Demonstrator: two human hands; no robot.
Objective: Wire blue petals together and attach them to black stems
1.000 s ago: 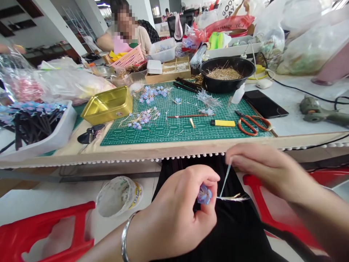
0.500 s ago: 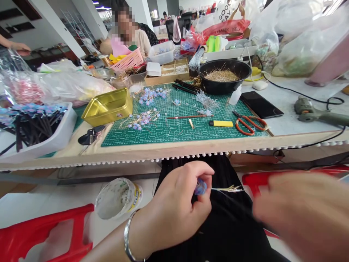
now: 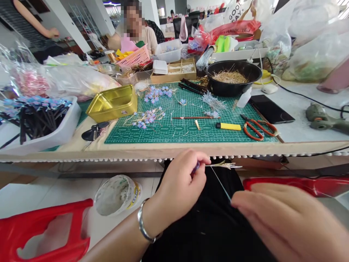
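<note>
Above my lap, my left hand (image 3: pixel 185 182) pinches a small blue-purple flower sprig; its bundle of thin wire stems (image 3: pixel 225 165) sticks out to the right past the fingertips. The flower head is mostly hidden in the fingers. A pale blue thread (image 3: pixel 221 183) runs taut from the stems down to my right hand (image 3: pixel 283 214), whose thumb and fingertips are closed on it. The right hand is partly blurred. On the green cutting mat (image 3: pixel 163 136) beyond lie blue flower sprigs (image 3: pixel 148 118), a yellow lighter (image 3: pixel 228 126) and orange-handled scissors (image 3: pixel 259 128).
A gold tin (image 3: pixel 113 105) and a white tub of dark-stemmed flowers (image 3: pixel 67 123) stand left. Further back is a black bowl (image 3: pixel 234 82) of wires. A phone (image 3: pixel 272 108) and glue gun (image 3: pixel 321 116) lie right. A bucket (image 3: pixel 117 196) and red stool (image 3: pixel 73 233) stand below. A person sits opposite.
My right hand has moved left and the thread now shows taut between the hands. My left hand has risen slightly with the sprig. A person's arm at far left has shifted right.
</note>
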